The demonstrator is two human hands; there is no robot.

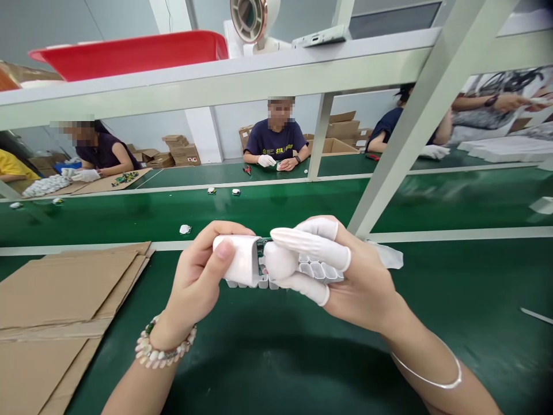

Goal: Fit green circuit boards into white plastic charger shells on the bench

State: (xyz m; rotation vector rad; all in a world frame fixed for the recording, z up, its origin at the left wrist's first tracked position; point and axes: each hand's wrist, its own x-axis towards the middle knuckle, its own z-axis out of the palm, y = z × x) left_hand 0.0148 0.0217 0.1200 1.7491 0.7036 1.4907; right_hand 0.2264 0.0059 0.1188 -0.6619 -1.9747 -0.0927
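My left hand is closed around a white plastic housing, thumb on its near face. My right hand wears white finger cots and grips a white rounded part between its fingers. A strip of green circuit board shows between that part and the housing's open right end. How far the board sits inside the housing is hidden. Behind and below my hands, white open-ended housings stand in rows on the green table, partly covered by my right hand.
Flat cardboard sheets lie at the left. Beyond is a green belt with a small white piece. A slanted metal post rises at right. An overhead shelf holds a red tray. Co-workers sit across, including a person.
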